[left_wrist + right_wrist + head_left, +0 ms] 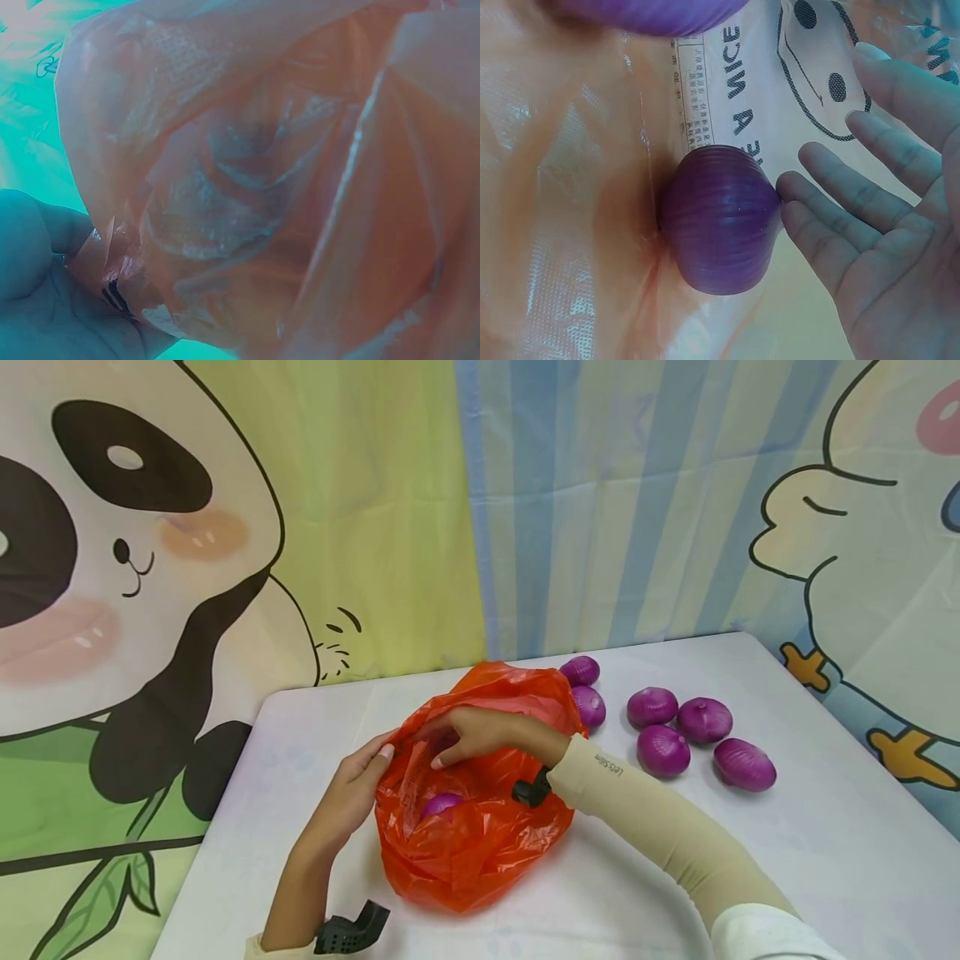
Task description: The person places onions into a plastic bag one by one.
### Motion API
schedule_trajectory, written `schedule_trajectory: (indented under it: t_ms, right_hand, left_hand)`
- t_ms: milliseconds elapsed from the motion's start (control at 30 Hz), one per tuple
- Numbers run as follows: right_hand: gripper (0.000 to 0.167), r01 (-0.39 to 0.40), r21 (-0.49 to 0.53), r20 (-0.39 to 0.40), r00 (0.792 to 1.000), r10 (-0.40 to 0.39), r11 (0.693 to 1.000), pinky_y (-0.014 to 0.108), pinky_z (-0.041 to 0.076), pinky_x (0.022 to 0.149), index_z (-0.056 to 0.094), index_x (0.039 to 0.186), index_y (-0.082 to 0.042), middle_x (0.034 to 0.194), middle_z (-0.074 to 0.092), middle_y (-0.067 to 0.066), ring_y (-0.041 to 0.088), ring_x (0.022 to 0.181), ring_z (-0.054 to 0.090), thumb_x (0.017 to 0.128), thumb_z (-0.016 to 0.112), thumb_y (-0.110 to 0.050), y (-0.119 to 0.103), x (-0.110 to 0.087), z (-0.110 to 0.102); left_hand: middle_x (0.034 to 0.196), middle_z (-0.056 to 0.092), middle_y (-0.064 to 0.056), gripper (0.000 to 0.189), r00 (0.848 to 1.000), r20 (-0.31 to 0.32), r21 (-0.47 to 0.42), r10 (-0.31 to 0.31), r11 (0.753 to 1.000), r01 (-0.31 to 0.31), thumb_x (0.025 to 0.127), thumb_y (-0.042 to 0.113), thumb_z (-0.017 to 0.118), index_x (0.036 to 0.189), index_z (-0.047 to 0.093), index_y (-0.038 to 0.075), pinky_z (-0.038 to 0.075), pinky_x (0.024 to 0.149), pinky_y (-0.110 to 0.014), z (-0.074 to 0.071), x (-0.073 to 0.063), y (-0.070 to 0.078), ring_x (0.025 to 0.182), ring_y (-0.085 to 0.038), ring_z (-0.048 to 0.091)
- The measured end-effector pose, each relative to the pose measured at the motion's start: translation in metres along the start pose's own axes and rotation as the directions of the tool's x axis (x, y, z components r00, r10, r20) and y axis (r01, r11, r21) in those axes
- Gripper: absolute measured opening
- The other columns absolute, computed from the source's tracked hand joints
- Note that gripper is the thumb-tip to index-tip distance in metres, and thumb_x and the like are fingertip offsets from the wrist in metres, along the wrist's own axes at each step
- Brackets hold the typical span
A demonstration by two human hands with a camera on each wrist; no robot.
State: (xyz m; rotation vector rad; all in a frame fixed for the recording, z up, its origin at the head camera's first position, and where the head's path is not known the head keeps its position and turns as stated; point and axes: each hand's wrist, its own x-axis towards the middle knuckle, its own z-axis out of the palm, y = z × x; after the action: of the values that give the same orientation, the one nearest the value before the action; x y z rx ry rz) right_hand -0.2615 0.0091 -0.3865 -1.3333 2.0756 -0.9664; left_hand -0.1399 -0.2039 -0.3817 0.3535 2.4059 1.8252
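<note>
A red plastic bag (pixel 480 868) stands on the table with its mouth open. My left hand (pixel 356 787) grips the bag's left rim, thumb over the edge; in the left wrist view the thin plastic (pixel 225 225) runs in between thumb and fingers. Inside the mouth reaches my right hand (pixel 476 733), fingers spread and holding nothing. The right wrist view has a purple onion (pixel 721 221) lying in the bag, right at the tips of that hand's fingers (pixel 832 221). Part of a second onion (pixel 660 13) shows at that view's top edge.
Behind the bag's right side lie two purple onions (pixel 589 707), partly covered by it. Several more onions (pixel 663 752) sit grouped to the right on the white table (pixel 832 852). A printed curtain (pixel 390 527) hangs along the table's back edge.
</note>
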Motion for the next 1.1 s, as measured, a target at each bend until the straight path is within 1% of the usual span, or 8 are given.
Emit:
schedule_trajectory:
  t_ms: [200, 333, 433, 500, 567, 700, 900, 1100]
  right_hand:
    - [0.049, -0.001, 0.022, 0.000, 1.000, 0.001, 1.000, 0.041, 0.047, 0.099, 0.056, 0.137, -0.007, 0.126, 0.062, 0.001, 0.029, 0.118, 0.057, 0.091, 0.070, -0.016, 0.001, -0.002, -0.001]
    - [0.048, 0.028, -0.020, 0.002, 1.000, -0.028, 0.999, 0.042, 0.047, 0.099, 0.056, 0.135, -0.005, 0.125, 0.062, 0.002, 0.027, 0.117, 0.058, 0.091, 0.070, -0.017, -0.001, -0.006, -0.003]
    - [0.048, 0.022, -0.058, -0.018, 1.000, -0.023, 0.998, 0.041, 0.048, 0.098, 0.057, 0.135, -0.005, 0.124, 0.063, 0.002, 0.025, 0.114, 0.060, 0.091, 0.070, -0.019, -0.005, -0.011, -0.007]
    - [0.048, 0.004, -0.079, -0.038, 0.999, -0.007, 0.997, 0.040, 0.047, 0.098, 0.057, 0.135, -0.007, 0.125, 0.062, 0.002, 0.024, 0.115, 0.059, 0.091, 0.070, -0.020, -0.008, -0.014, -0.011]
    - [0.049, -0.011, -0.083, -0.054, 0.999, 0.007, 0.996, 0.040, 0.046, 0.100, 0.057, 0.136, -0.007, 0.128, 0.062, 0.004, 0.026, 0.118, 0.057, 0.091, 0.071, -0.021, -0.010, -0.018, -0.014]
    - [0.049, -0.015, -0.088, -0.064, 0.998, 0.009, 0.996, 0.042, 0.044, 0.102, 0.056, 0.136, -0.008, 0.132, 0.059, 0.006, 0.027, 0.122, 0.053, 0.091, 0.070, -0.022, -0.011, -0.026, -0.018]
    - [0.049, -0.026, -0.126, -0.093, 0.996, 0.014, 0.992, 0.042, 0.045, 0.101, 0.057, 0.137, -0.012, 0.134, 0.058, 0.003, 0.025, 0.124, 0.051, 0.091, 0.071, -0.024, -0.013, -0.042, -0.024]
    - [0.050, -0.035, -0.152, -0.124, 0.992, 0.016, 0.988, 0.036, 0.044, 0.102, 0.056, 0.138, -0.018, 0.138, 0.055, -0.001, 0.016, 0.128, 0.048, 0.091, 0.071, -0.027, -0.017, -0.058, -0.030]
  left_hand:
    - [0.142, 0.048, -0.010, 0.046, 1.000, 0.001, 0.002, -0.013, 1.000, 0.013, 0.106, 0.030, 0.038, 0.146, 0.043, 0.007, 0.042, 0.101, -0.042, -0.001, 0.000, 0.000, 0.129, -0.027, 0.048]
    - [0.143, 0.048, -0.011, 0.045, 1.000, -0.001, 0.006, -0.015, 1.000, 0.015, 0.107, 0.029, 0.038, 0.146, 0.043, 0.006, 0.042, 0.102, -0.042, -0.001, -0.001, 0.000, 0.129, -0.027, 0.047]
    - [0.143, 0.047, -0.012, 0.045, 1.000, -0.004, 0.002, -0.014, 1.000, 0.014, 0.107, 0.028, 0.038, 0.145, 0.043, 0.006, 0.041, 0.102, -0.043, -0.001, 0.000, 0.001, 0.129, -0.027, 0.047]
    - [0.144, 0.047, -0.012, 0.044, 1.000, -0.008, 0.000, -0.011, 1.000, 0.011, 0.107, 0.027, 0.038, 0.145, 0.044, 0.006, 0.040, 0.103, -0.043, -0.002, 0.000, 0.001, 0.130, -0.028, 0.046]
    - [0.144, 0.047, -0.013, 0.044, 1.000, -0.009, -0.002, -0.007, 1.000, 0.007, 0.107, 0.026, 0.038, 0.145, 0.043, 0.005, 0.039, 0.104, -0.045, -0.002, 0.000, 0.001, 0.131, -0.029, 0.045]
    - [0.144, 0.047, -0.013, 0.044, 1.000, -0.016, 0.003, -0.009, 1.000, 0.009, 0.107, 0.025, 0.038, 0.145, 0.043, 0.004, 0.038, 0.104, -0.045, -0.002, -0.001, 0.002, 0.131, -0.029, 0.045]
    - [0.144, 0.047, -0.012, 0.044, 1.000, -0.015, 0.000, -0.015, 1.000, 0.015, 0.107, 0.026, 0.038, 0.145, 0.044, 0.005, 0.039, 0.104, -0.043, -0.002, 0.000, 0.001, 0.131, -0.028, 0.045]
    - [0.144, 0.047, -0.012, 0.044, 1.000, -0.025, 0.012, -0.013, 1.000, 0.014, 0.107, 0.025, 0.038, 0.145, 0.044, 0.004, 0.037, 0.105, -0.044, -0.003, 0.000, 0.000, 0.131, -0.029, 0.045]
